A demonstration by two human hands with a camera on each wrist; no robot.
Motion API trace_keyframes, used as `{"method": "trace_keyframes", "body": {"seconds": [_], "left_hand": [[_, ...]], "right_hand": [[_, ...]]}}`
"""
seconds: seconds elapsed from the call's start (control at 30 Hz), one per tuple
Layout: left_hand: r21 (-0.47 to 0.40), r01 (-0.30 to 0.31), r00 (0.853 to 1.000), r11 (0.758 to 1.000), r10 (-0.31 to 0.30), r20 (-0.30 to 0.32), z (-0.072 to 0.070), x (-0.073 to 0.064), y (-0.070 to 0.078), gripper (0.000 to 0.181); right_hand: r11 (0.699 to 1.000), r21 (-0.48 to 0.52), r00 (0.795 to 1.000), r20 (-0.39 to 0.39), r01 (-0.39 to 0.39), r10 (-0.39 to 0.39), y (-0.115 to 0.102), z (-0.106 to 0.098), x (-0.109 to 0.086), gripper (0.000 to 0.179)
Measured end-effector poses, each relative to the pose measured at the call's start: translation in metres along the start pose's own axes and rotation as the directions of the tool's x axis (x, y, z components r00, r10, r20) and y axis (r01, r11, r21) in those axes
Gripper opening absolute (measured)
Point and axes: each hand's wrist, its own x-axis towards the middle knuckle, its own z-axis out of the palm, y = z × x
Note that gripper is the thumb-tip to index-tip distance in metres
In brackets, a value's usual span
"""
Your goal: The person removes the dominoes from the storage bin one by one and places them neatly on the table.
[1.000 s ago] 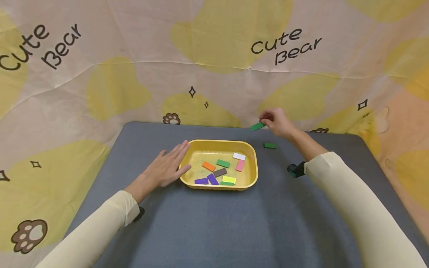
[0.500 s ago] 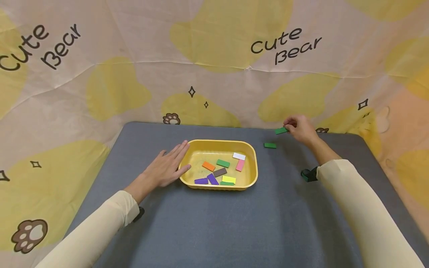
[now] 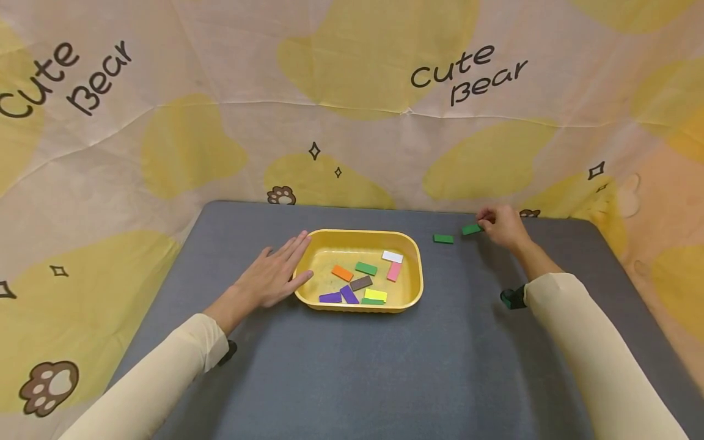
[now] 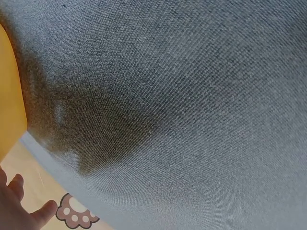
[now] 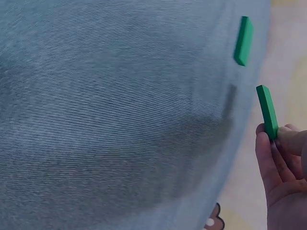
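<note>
Between thumb and fingertips, my right hand [image 3: 503,227] pinches one end of a green domino-like block [image 3: 471,230], near the table's back edge. The right wrist view shows this held block [image 5: 267,112] and its shadow on the cloth, apart from it. Left of it, a second green block [image 3: 443,239] lies flat on the table. My left hand [image 3: 272,272], fingers straight, rests against the left rim of a yellow plastic tub [image 3: 360,308]. Inside the tub lie several blocks, among them an orange block [image 3: 343,272], a white block [image 3: 393,256] and a yellow block [image 3: 376,294].
A blue-grey cloth covers the table [image 3: 352,373]. Behind its back edge hangs a patterned curtain [image 3: 352,79] with printed lettering and paw prints. Dark bands with small devices sit at both wrists.
My right hand has moved to the right and down toward the table with the green block pinched in it. The left hand, the tub and the other blocks stay where they were.
</note>
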Motion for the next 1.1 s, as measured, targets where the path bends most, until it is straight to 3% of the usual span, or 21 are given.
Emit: {"method": "trace_keyframes", "body": {"seconds": [0.37,1.1], "left_hand": [[0.002,0.001,1.000,1.000,-0.001,0.014,0.001,-0.001,0.002,0.080],[0.002,0.021,1.000,1.000,-0.021,0.017,-0.001,0.000,0.001,0.080]], "right_hand": [[0.997,-0.034,0.995,0.072,-0.070,0.073,0.007,0.012,-0.010,0.017],[0.993,-0.072,0.987,0.130,-0.091,0.100,0.007,0.014,-0.005,0.018]]}}
